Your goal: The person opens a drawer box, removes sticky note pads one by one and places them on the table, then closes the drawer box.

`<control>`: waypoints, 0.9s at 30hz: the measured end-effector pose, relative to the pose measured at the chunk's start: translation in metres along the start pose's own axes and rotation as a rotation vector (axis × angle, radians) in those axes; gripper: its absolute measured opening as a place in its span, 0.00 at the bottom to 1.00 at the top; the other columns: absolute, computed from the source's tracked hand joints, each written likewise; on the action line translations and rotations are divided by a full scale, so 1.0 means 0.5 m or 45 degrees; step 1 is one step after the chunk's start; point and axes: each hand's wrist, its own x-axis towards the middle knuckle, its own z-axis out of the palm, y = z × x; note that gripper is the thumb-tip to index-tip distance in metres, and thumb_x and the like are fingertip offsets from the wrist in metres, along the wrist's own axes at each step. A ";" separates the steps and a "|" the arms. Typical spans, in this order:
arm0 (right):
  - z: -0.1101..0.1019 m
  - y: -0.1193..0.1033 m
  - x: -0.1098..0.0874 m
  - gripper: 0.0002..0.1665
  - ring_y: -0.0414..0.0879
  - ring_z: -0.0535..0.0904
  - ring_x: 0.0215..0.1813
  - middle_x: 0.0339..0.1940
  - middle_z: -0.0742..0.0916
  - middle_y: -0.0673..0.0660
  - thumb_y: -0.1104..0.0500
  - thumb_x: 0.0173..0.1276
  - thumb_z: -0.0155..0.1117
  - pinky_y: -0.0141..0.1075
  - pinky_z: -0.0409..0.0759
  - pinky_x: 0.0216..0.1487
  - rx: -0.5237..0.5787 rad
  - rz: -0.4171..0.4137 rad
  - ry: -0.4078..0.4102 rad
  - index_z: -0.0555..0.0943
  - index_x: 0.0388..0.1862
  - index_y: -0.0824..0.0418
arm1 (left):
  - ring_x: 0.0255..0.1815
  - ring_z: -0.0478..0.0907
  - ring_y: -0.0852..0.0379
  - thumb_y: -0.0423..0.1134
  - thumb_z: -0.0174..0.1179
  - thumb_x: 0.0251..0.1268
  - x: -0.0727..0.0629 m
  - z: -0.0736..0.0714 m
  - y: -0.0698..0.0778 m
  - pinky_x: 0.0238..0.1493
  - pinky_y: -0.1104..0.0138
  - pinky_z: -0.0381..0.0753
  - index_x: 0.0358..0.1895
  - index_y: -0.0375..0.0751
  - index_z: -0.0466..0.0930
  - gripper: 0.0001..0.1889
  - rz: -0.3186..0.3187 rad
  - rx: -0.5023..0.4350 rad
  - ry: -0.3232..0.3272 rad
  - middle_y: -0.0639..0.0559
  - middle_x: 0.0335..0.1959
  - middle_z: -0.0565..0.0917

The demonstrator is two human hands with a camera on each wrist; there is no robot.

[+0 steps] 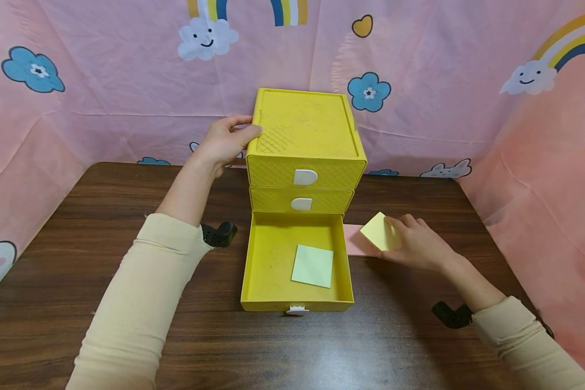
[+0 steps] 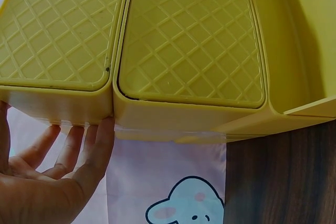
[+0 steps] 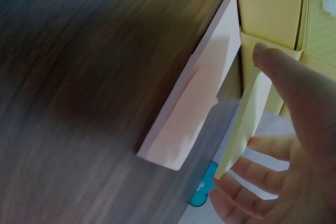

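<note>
My left hand (image 1: 226,142) rests on the upper left side of a yellow drawer cabinet (image 1: 304,122), thumb over the top edge; in the left wrist view its fingers (image 2: 100,142) touch the side wall. Between thumb and fingers, my right hand (image 1: 416,242) pinches a pale yellow sticky note pad (image 1: 381,233), held tilted to the right of the cabinet. Beneath it a pink sticky note pad (image 3: 189,98) lies on the table, partly covered in the head view. The bottom drawer (image 1: 268,260) is pulled out, with a light green sticky note pad (image 1: 313,265) lying inside.
The two upper drawers, with white handles (image 1: 305,176), are closed. The cabinet stands on a dark wooden table (image 1: 185,336) near its back edge. A pink patterned cloth (image 1: 141,65) hangs behind and at both sides.
</note>
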 end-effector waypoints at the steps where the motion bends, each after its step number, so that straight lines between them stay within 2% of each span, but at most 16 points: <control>1: 0.002 0.003 -0.001 0.44 0.60 0.73 0.39 0.43 0.78 0.68 0.45 0.47 0.72 0.48 0.74 0.38 0.004 0.007 0.000 0.72 0.59 0.70 | 0.54 0.70 0.53 0.51 0.53 0.64 0.000 0.000 0.000 0.58 0.58 0.68 0.69 0.55 0.59 0.30 0.000 0.000 0.001 0.48 0.60 0.69; 9: 0.011 0.018 -0.010 0.46 0.61 0.73 0.43 0.45 0.77 0.70 0.41 0.50 0.69 0.51 0.73 0.43 0.005 0.142 -0.047 0.71 0.59 0.70 | 0.54 0.70 0.53 0.52 0.53 0.64 0.000 -0.002 -0.001 0.58 0.59 0.67 0.69 0.55 0.59 0.30 0.005 0.024 0.007 0.48 0.60 0.69; 17: 0.026 0.037 -0.020 0.47 0.65 0.73 0.42 0.45 0.77 0.73 0.40 0.50 0.68 0.53 0.72 0.41 -0.026 0.233 -0.060 0.70 0.58 0.73 | 0.56 0.70 0.52 0.52 0.53 0.64 -0.001 -0.002 0.000 0.60 0.59 0.66 0.69 0.55 0.59 0.30 -0.002 0.012 -0.003 0.48 0.61 0.68; 27: 0.039 0.060 -0.037 0.49 0.68 0.71 0.41 0.45 0.75 0.76 0.37 0.53 0.65 0.54 0.71 0.39 0.008 0.360 -0.104 0.68 0.59 0.74 | 0.56 0.71 0.52 0.50 0.54 0.64 0.004 -0.001 0.000 0.62 0.58 0.65 0.69 0.56 0.60 0.30 -0.014 -0.023 -0.007 0.49 0.62 0.69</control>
